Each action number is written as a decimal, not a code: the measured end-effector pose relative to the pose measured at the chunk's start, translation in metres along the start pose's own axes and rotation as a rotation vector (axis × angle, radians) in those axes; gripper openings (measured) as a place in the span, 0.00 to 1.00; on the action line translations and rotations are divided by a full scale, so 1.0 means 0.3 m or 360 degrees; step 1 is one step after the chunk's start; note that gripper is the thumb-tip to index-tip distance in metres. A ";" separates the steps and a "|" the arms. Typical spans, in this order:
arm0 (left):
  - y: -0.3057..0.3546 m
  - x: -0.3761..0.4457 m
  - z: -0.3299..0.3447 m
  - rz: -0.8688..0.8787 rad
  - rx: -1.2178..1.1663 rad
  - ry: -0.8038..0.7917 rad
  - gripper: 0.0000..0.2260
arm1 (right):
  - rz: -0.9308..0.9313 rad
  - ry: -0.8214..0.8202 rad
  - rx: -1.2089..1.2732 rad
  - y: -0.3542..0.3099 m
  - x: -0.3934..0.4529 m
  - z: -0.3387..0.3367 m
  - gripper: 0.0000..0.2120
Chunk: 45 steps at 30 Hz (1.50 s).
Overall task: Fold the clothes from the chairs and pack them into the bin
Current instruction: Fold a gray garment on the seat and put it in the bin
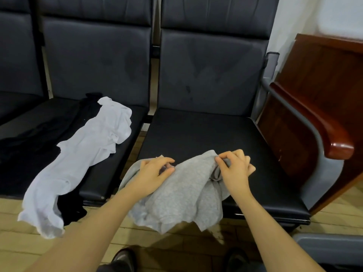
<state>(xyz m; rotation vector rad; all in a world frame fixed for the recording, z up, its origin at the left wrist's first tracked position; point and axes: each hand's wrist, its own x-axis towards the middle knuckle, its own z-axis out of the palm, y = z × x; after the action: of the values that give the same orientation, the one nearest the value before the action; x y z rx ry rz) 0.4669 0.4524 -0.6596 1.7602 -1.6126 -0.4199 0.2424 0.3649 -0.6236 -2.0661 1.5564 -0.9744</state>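
A crumpled grey garment [182, 195] hangs over the front edge of the right black chair seat [206, 134]. My left hand [153, 173] pinches its upper edge on the left side. My right hand [233, 169] pinches a bunched fold of the same garment on the right. A white garment [86, 154] lies spread diagonally across the middle chair seat and droops over its front edge. Under it and to its left lies a black garment [29, 152]. No bin can be seen.
Padded black backrests [212, 65] rise behind the seats. A dark red wooden piece of furniture [322, 99] stands close on the right beside the grey metal armrest [302, 118]. Wooden floor [19, 242] lies below, with my shoes near the bottom edge.
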 end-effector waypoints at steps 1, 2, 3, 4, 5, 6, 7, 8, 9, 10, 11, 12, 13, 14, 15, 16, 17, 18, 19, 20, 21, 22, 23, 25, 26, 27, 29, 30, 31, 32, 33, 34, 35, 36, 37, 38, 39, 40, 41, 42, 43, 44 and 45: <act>0.005 0.000 0.005 -0.0017 0.0027 0.0008 0.12 | -0.0012 -0.0017 -0.0061 0.008 -0.001 -0.003 0.02; 0.009 0.002 0.008 -0.0039 0.0080 0.0006 0.12 | -0.0004 -0.0042 -0.0104 0.015 -0.002 -0.005 0.02; 0.013 0.005 0.009 -0.0060 0.0134 -0.0009 0.11 | 0.0013 -0.0067 -0.0136 0.021 -0.005 -0.009 0.02; 0.019 0.008 0.010 -0.0085 0.0174 -0.0027 0.11 | 0.0024 -0.0085 -0.0158 0.026 -0.007 -0.012 0.02; 0.030 0.012 0.013 -0.0117 0.0184 -0.0042 0.11 | 0.0022 -0.0096 -0.0168 0.029 -0.008 -0.016 0.04; 0.041 0.016 0.018 -0.0149 0.0175 -0.0052 0.11 | 0.0006 -0.0101 -0.0161 0.029 -0.009 -0.019 0.07; 0.052 0.019 0.025 -0.0167 0.0164 -0.0053 0.11 | -0.0022 -0.0110 -0.0135 0.024 -0.011 -0.022 0.10; 0.061 0.023 0.033 -0.0165 0.0169 -0.0046 0.10 | -0.0059 -0.0124 -0.0100 0.016 -0.012 -0.023 0.13; 0.074 0.028 0.042 -0.0146 0.0176 -0.0037 0.09 | -0.0104 -0.0142 -0.0073 0.005 -0.013 -0.022 0.14; 0.083 0.034 0.051 -0.0129 0.0174 -0.0026 0.07 | -0.0149 -0.0164 -0.0071 -0.007 -0.015 -0.018 0.14; 0.089 0.041 0.059 -0.0126 0.0142 -0.0013 0.04 | -0.0195 -0.0183 -0.0098 -0.018 -0.017 -0.012 0.14; 0.096 0.048 0.066 -0.0135 0.0095 -0.0007 0.03 | -0.0239 -0.0193 -0.0147 -0.025 -0.018 -0.004 0.15; 0.105 0.053 0.071 -0.0146 0.0041 -0.0014 0.03 | -0.0276 -0.0201 -0.0210 -0.031 -0.017 0.003 0.15; 0.107 0.057 0.075 -0.0157 0.0011 -0.0034 0.03 | -0.0299 -0.0217 -0.0279 -0.035 -0.015 0.011 0.16; 0.108 0.058 0.077 -0.0154 0.0004 -0.0054 0.03 | -0.0308 -0.0245 -0.0351 -0.038 -0.013 0.016 0.17; 0.111 0.056 0.076 -0.0159 0.0028 -0.0070 0.06 | -0.0308 -0.0279 -0.0430 -0.039 -0.010 0.019 0.18; 0.112 0.051 0.073 -0.0177 0.0068 -0.0097 0.09 | -0.0304 -0.0319 -0.0514 -0.038 -0.006 0.023 0.19; 0.105 0.048 0.072 -0.0180 0.0114 -0.0119 0.10 | -0.0300 -0.0360 -0.0597 -0.034 -0.004 0.030 0.20; 0.102 0.046 0.069 -0.0163 0.0141 -0.0130 0.08 | -0.0290 -0.0401 -0.0661 -0.031 -0.005 0.035 0.19; 0.103 0.044 0.067 -0.0155 0.0145 -0.0115 0.05 | -0.0270 -0.0436 -0.0681 -0.028 -0.007 0.041 0.18; 0.108 0.044 0.062 -0.0164 0.0125 -0.0078 0.04 | -0.0243 -0.0449 -0.0647 -0.026 -0.010 0.045 0.15; 0.115 0.045 0.054 -0.0165 0.0098 -0.0022 0.04 | -0.0219 -0.0438 -0.0574 -0.025 -0.012 0.048 0.11; 0.118 0.050 0.044 -0.0156 0.0066 0.0060 0.06 | -0.0213 -0.0403 -0.0494 -0.025 -0.014 0.048 0.08; 0.129 0.062 0.017 -0.0134 -0.0057 0.0278 0.08 | -0.0243 -0.0279 -0.0334 -0.025 -0.013 0.043 0.05; 0.141 0.065 -0.002 -0.0118 -0.0181 0.0368 0.06 | -0.0244 -0.0204 -0.0216 -0.029 -0.011 0.036 0.04; 0.158 0.067 -0.025 -0.0085 -0.0317 0.0444 0.04 | -0.0231 -0.0138 -0.0081 -0.037 -0.009 0.023 0.03; 0.198 0.061 -0.069 0.0052 -0.0436 0.0561 0.03 | -0.0212 -0.0090 0.0163 -0.062 -0.005 -0.004 0.02; 0.215 0.053 -0.088 0.0164 -0.0369 0.0606 0.03 | -0.0222 -0.0109 0.0243 -0.079 -0.008 -0.015 0.06; 0.223 0.044 -0.102 0.0308 -0.0240 0.0636 0.04 | -0.0240 -0.0146 0.0301 -0.097 -0.014 -0.024 0.09; 0.224 0.033 -0.110 0.0466 -0.0084 0.0624 0.05 | -0.0259 -0.0172 0.0341 -0.109 -0.023 -0.028 0.11; 0.216 0.018 -0.113 0.0608 0.0074 0.0550 0.06 | -0.0269 -0.0187 0.0376 -0.123 -0.035 -0.031 0.12; 0.204 0.000 -0.111 0.0702 0.0223 0.0436 0.07 | -0.0264 -0.0198 0.0398 -0.130 -0.046 -0.029 0.11; 0.189 -0.021 -0.103 0.0754 0.0354 0.0305 0.09 | -0.0257 -0.0212 0.0389 -0.134 -0.059 -0.026 0.11; 0.176 -0.045 -0.092 0.0778 0.0453 0.0161 0.11 | -0.0257 -0.0225 0.0345 -0.128 -0.069 -0.021 0.10; 0.164 -0.069 -0.081 0.0793 0.0509 0.0026 0.13 | -0.0261 -0.0241 0.0277 -0.120 -0.078 -0.018 0.10; 0.154 -0.092 -0.070 0.0779 0.0506 -0.0088 0.15 | -0.0259 -0.0263 0.0201 -0.110 -0.083 -0.015 0.10; 0.150 -0.113 -0.063 0.0729 0.0440 -0.0171 0.16 | -0.0248 -0.0293 0.0129 -0.102 -0.087 -0.014 0.11; 0.148 -0.131 -0.062 0.0623 0.0309 -0.0215 0.16 | -0.0235 -0.0325 0.0070 -0.094 -0.091 -0.012 0.11; 0.147 -0.145 -0.066 0.0475 0.0126 -0.0215 0.15 | -0.0223 -0.0357 0.0025 -0.089 -0.098 -0.008 0.10; 0.144 -0.157 -0.072 0.0315 -0.0040 -0.0203 0.13 | -0.0219 -0.0373 -0.0006 -0.087 -0.108 -0.002 0.10; 0.140 -0.165 -0.076 0.0199 -0.0157 -0.0178 0.12 | -0.0220 -0.0363 -0.0019 -0.091 -0.121 0.007 0.10; 0.138 -0.173 -0.079 0.0138 -0.0204 -0.0134 0.11 | -0.0222 -0.0327 -0.0011 -0.097 -0.135 0.019 0.11; 0.133 -0.178 -0.080 0.0093 -0.0236 -0.0088 0.10 | -0.0229 -0.0271 0.0007 -0.109 -0.149 0.034 0.12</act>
<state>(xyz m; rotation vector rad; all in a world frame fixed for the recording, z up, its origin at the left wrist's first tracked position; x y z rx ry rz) 0.4442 0.5111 -0.6272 1.6001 -1.6237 -0.5503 0.2652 0.4162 -0.6225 -2.2192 1.3352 -0.8242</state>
